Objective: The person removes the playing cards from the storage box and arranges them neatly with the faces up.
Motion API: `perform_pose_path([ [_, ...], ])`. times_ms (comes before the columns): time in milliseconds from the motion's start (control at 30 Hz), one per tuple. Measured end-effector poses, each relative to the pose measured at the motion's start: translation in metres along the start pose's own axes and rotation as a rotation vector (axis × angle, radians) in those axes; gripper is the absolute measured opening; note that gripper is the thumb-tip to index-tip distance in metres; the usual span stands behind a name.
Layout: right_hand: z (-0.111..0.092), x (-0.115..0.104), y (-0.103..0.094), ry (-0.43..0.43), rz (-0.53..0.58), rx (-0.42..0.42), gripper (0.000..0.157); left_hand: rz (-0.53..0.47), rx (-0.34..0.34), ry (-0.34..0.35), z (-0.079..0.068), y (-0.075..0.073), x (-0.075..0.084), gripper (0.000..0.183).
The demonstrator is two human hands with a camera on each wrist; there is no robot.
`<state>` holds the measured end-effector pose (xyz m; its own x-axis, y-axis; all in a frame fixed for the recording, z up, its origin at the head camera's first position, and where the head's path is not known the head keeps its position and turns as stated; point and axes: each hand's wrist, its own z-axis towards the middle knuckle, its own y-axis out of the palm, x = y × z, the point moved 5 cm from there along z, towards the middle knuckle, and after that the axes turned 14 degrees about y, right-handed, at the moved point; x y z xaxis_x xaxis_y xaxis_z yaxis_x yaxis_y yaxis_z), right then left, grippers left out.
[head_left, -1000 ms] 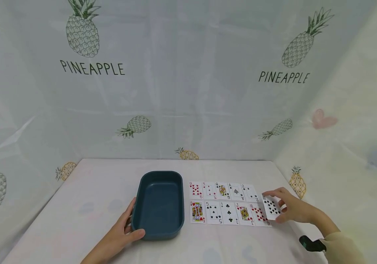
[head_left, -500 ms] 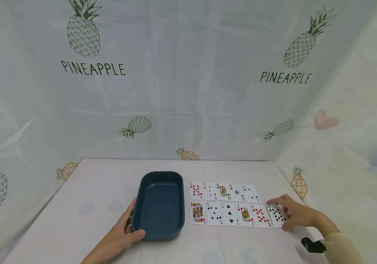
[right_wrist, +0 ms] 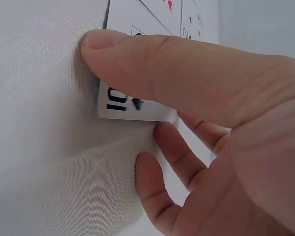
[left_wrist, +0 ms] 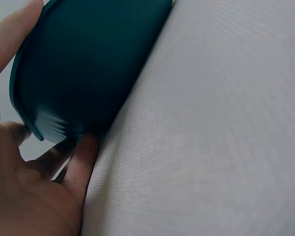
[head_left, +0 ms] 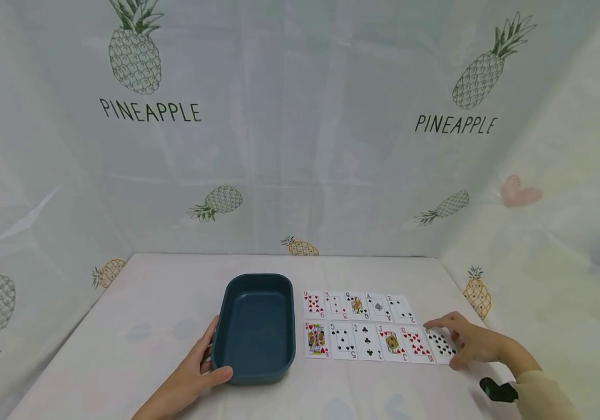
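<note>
My left hand (head_left: 192, 367) holds the near left corner of a dark teal rectangular tray (head_left: 260, 375). Its thumb lies at the near rim, while the other fingers reach along the left side; the left wrist view shows fingertips against the tray's wall (left_wrist: 88, 64). At the right end of the front card row, my right hand (head_left: 472, 343) spans a ten of spades playing card (head_left: 440, 345). Its thumb is at the near edge and its index finger at the far edge. The card lies face up; in the right wrist view, the thumb (right_wrist: 137, 59) covers part of it.
Right of the tray, face-up playing cards lie in two rows. The back row runs from a nine of hearts (head_left: 314, 304) to a two (head_left: 401, 309); the front row starts with a king (head_left: 317, 339). Pineapple-print cloth (head_left: 300, 146) walls the table's back and sides.
The right hand has moved slightly right, bringing the ten of spades off the ten of hearts and down flat beside it. The left hand keeps its hold on the tray.
</note>
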<state>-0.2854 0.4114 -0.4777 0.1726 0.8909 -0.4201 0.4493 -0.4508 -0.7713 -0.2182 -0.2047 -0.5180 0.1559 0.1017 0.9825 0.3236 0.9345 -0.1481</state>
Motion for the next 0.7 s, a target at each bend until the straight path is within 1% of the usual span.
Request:
perform_pose_path([
  [167, -0.002, 0.004, 0.0, 0.008, 0.013, -0.004, 0.086, 0.003, 0.0, 0.0, 0.003, 0.002, 0.0, 0.098],
  [300, -0.005, 0.005, 0.002, -0.016, 0.031, -0.008, 0.087, -0.012, -0.009, 0.001, 0.003, 0.002, 0.0, 0.098],
  [367, -0.007, 0.005, 0.003, -0.039, 0.045, 0.006, 0.087, -0.008, -0.01, -0.003, 0.003, 0.002, -0.002, 0.098],
  [467, -0.012, 0.002, 0.001, -0.083, 0.054, 0.072, 0.084, 0.007, -0.005, -0.014, 0.001, 0.001, -0.003, 0.098],
  [533, -0.017, -0.003, 0.0, -0.121, 0.056, 0.14, 0.078, 0.014, 0.0, -0.016, 0.0, 0.0, -0.003, 0.098],
  [633, -0.026, -0.015, -0.002, -0.183, 0.043, 0.246, 0.071, 0.025, 0.008, -0.02, -0.001, -0.002, -0.001, 0.099],
  [700, -0.032, -0.025, -0.002, -0.216, 0.042, 0.31, 0.068, 0.028, 0.008, -0.026, -0.002, -0.003, 0.0, 0.1],
])
